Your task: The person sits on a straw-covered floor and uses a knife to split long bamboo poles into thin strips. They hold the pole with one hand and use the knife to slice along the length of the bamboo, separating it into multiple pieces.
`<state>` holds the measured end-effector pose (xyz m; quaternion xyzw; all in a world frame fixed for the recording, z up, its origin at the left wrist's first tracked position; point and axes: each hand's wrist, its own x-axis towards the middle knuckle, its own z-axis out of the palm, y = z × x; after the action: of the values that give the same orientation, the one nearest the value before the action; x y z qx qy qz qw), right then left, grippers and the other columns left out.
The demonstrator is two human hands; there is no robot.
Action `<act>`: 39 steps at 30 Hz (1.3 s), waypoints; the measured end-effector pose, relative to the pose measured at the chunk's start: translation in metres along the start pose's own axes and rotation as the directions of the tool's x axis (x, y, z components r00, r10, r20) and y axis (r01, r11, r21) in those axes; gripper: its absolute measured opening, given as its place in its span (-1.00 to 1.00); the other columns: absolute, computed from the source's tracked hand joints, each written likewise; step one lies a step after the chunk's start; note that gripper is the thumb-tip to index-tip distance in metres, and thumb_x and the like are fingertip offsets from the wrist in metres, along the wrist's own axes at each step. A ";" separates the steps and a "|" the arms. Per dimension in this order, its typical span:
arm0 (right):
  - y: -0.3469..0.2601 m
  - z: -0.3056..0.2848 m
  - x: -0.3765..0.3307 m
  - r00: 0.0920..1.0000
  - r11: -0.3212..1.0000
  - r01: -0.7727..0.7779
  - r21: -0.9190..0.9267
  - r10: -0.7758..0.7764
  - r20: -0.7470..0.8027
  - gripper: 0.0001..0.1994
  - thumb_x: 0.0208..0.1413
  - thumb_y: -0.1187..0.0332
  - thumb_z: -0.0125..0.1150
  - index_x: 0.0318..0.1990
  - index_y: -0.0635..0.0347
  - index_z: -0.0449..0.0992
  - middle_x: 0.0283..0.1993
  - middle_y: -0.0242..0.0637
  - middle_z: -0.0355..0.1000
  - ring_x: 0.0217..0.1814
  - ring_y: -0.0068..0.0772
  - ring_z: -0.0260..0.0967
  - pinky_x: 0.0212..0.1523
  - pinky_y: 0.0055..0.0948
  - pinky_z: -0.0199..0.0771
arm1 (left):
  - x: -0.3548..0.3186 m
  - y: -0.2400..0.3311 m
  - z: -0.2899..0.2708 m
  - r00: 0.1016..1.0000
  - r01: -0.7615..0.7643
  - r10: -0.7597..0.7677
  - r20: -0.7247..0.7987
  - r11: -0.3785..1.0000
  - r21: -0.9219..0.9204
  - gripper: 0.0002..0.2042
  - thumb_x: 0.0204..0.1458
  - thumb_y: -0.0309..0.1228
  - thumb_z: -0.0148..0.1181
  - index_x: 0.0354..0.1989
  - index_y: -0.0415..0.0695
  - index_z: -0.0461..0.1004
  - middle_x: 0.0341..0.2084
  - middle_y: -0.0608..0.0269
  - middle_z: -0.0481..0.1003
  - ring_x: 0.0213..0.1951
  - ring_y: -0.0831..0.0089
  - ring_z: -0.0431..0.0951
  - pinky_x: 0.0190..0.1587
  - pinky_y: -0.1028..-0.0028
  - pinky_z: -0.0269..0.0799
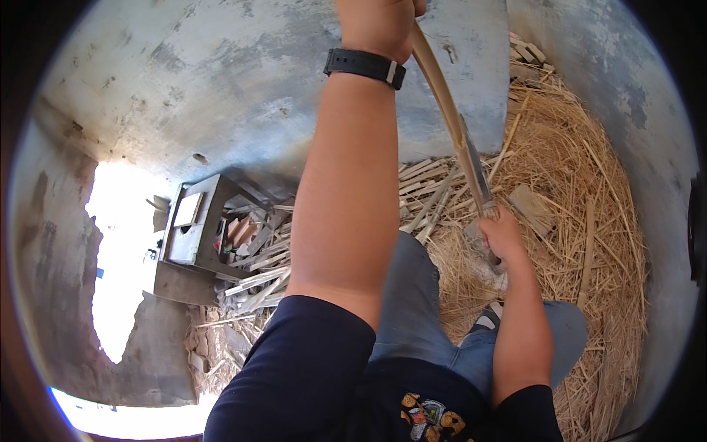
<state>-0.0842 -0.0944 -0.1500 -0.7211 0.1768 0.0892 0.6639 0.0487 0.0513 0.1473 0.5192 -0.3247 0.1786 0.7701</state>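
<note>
My left hand [379,22], with a black watch strap at its wrist, is raised at the top edge, which cuts off part of it. It is closed on the upper end of a long pale bamboo strip [440,88] that slants down towards my right hand. My right hand [502,234] is closed, low by my right knee, around the handle of a long-bladed knife [482,177]. The narrow grey blade points upward and lies along the strip's right side. The strip's lower end meets the blade near my right fist; the exact contact cannot be made out.
Straw and thin shavings [582,221] cover the floor to the right. Split wood pieces [258,283] are heaped beside a worn wooden cabinet [195,225] on the left. A stained wall [221,88] stands ahead, and bright light comes through a jagged opening [118,272]. My bent knees flank the workspace.
</note>
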 end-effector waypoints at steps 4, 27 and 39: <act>-0.005 0.003 -0.008 0.989 0.988 0.091 0.122 -0.104 0.108 -0.73 0.06 0.50 0.12 -0.06 0.25 0.37 -0.51 -0.40 0.32 -0.58 -0.59 0.27 -0.57 -0.52 0.26 | 0.002 -0.003 -0.016 1.000 -0.016 0.016 -0.005 0.999 -0.046 -0.63 0.07 -0.31 0.38 -0.54 0.09 0.21 -0.75 0.55 0.15 -0.74 0.66 0.11 -0.67 0.58 0.03; 0.036 0.044 0.028 0.998 0.955 -0.007 0.295 0.027 -0.065 -0.86 0.05 0.46 0.16 -0.23 0.21 0.38 -0.56 -0.42 0.30 -0.65 -0.59 0.21 -0.65 -0.53 0.19 | -0.001 -0.005 -0.048 1.000 -0.006 0.005 -0.015 0.998 -0.065 -0.67 0.08 -0.24 0.38 -0.49 0.13 0.25 -0.74 0.63 0.08 -0.70 0.72 0.03 -0.65 0.61 -0.04; 0.117 0.051 0.058 0.966 0.985 -0.122 0.121 0.146 -0.215 -0.63 0.04 0.37 0.20 0.01 0.33 0.41 -0.38 -0.13 0.48 -0.53 -0.29 0.43 -0.47 -0.27 0.43 | 0.009 -0.013 -0.052 0.993 0.020 -0.024 -0.120 0.999 -0.036 -0.68 0.09 -0.26 0.37 -0.47 0.10 0.26 -0.72 0.60 0.09 -0.70 0.71 0.04 -0.65 0.60 -0.02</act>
<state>-0.0688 -0.0586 -0.2847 -0.6764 0.3032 0.0429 0.6699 0.0793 0.0930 0.1321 0.4976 -0.2752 0.1954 0.7991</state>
